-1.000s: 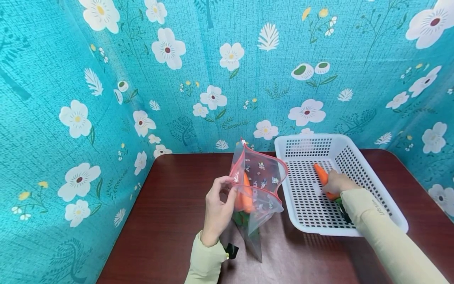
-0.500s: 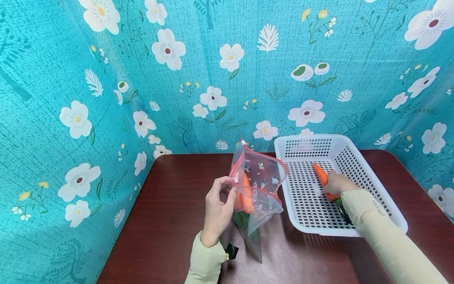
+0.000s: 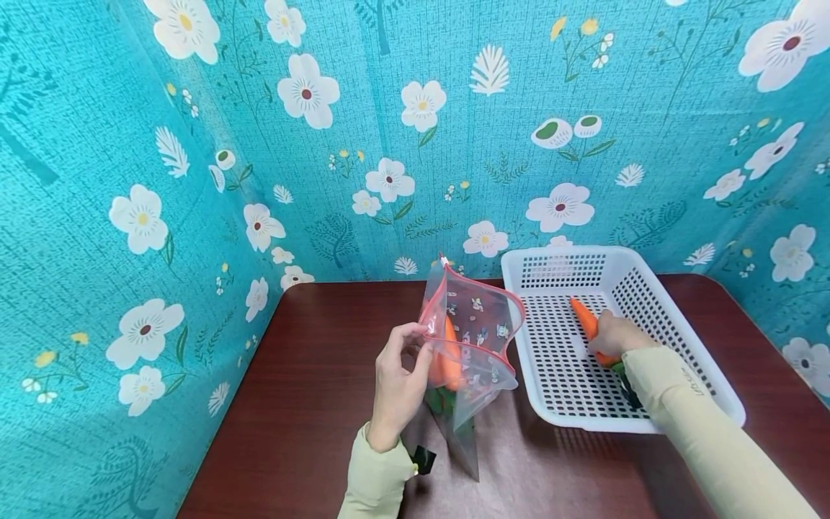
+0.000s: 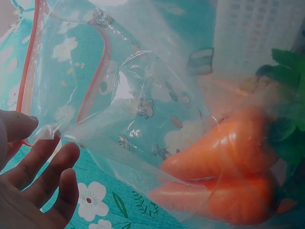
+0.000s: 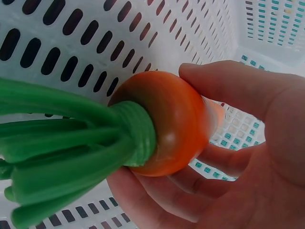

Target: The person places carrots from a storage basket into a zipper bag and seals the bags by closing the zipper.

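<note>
A clear zip bag (image 3: 480, 306) with a red-edged mouth stands open on the table, printed with small cartoon figures. My left hand (image 3: 398, 386) pinches its left rim between thumb and fingers. Through the plastic, the left wrist view shows an upper carrot (image 4: 228, 143) and a lower carrot (image 4: 228, 200) side by side, green tops to the right. Inside the white basket, my right hand (image 3: 619, 335) grips another carrot (image 3: 586, 318), its tip pointing away from me. The right wrist view shows thumb and fingers around its thick end, below the green stalks (image 5: 71, 143).
The white slotted basket (image 3: 687, 324) sits at the table's right, close beside the bag. Dark reddish-brown tabletop (image 3: 311, 404) extends to the left. A blue flowered cloth (image 3: 402, 130) hangs along the back and sides. A small black piece (image 3: 424, 459) shows by the left cuff.
Both hands keep their places and their holds. The tip of the carrot in my right hand has edged very slightly left.
</note>
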Available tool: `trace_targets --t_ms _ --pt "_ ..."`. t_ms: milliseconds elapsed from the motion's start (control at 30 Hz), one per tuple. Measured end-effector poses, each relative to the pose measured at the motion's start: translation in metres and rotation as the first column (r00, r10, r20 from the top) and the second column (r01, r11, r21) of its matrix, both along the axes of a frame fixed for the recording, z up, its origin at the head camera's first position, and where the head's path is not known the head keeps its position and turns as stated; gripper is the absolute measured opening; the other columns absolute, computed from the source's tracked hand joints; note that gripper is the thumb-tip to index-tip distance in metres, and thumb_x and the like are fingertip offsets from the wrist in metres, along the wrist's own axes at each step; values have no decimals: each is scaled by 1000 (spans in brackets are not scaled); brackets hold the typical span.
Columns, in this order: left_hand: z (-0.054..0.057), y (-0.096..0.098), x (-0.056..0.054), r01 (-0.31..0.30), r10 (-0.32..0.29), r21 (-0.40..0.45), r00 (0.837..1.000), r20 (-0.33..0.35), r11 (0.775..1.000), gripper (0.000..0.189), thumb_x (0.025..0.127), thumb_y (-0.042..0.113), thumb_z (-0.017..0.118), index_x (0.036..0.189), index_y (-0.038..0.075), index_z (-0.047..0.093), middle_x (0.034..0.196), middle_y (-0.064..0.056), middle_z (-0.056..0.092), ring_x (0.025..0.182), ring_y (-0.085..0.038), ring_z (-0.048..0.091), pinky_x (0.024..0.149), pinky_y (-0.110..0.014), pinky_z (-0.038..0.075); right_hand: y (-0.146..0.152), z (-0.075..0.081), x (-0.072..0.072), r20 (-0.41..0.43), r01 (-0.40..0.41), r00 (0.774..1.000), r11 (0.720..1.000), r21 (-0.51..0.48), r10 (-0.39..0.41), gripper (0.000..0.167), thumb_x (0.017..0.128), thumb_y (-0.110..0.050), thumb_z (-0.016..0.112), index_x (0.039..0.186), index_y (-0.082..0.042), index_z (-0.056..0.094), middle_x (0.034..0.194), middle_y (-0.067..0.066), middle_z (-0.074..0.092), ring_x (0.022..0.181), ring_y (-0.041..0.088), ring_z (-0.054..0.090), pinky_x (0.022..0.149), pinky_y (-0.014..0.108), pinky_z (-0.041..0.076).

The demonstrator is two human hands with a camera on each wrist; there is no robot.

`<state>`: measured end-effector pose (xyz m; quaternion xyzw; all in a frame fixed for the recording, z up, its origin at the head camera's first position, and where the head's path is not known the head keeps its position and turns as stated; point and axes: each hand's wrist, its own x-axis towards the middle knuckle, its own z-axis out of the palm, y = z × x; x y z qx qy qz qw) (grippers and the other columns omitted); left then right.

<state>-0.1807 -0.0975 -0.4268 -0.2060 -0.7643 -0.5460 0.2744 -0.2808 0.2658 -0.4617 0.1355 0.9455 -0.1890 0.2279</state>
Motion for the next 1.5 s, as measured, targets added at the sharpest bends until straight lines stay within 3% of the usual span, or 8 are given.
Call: trace_targets --t_ms 600,867,1133,1500 --pt "-1 2 0 30 -31 25 999 18 999 30 89 0 63 116 12 57 93 -6 64 74 -14 55 60 -25 50 -7 17 3 -98 -81 992 996 -23 78 59 86 -20 67 120 15 33 95 26 52 78 32 52 71 41 46" --pt "-2 2 0 42 -42 22 999 3 999 29 89 -1 62 116 11 57 92 -5 63 74 -13 54 59 -26 49 -10 27 4 -194 -131 974 990 -59 118 66 85 -20 66 125 17 31 98 29 53 78 32 55 70 41 47" --pt "-1 3 0 38 -38 25 999 5 999 30 88 -1 64 115 10 57 93 -5 64 75 -15 55 62 -26 49 -12 39 5 -278 -170 952 977 -127 130 60 83 -18 69 120 16 36 97 29 53 75 31 56 65 36 48" --pt "0 3 1 35 -36 41 999 31 999 31 88 -2 64 115 10 57 94 -5 64 76 -16 55 63 -26 51 -19 50 10 -307 -193 940 974 -118 149 64 84 -20 68 126 15 34 97 28 53 75 30 56 62 33 48"
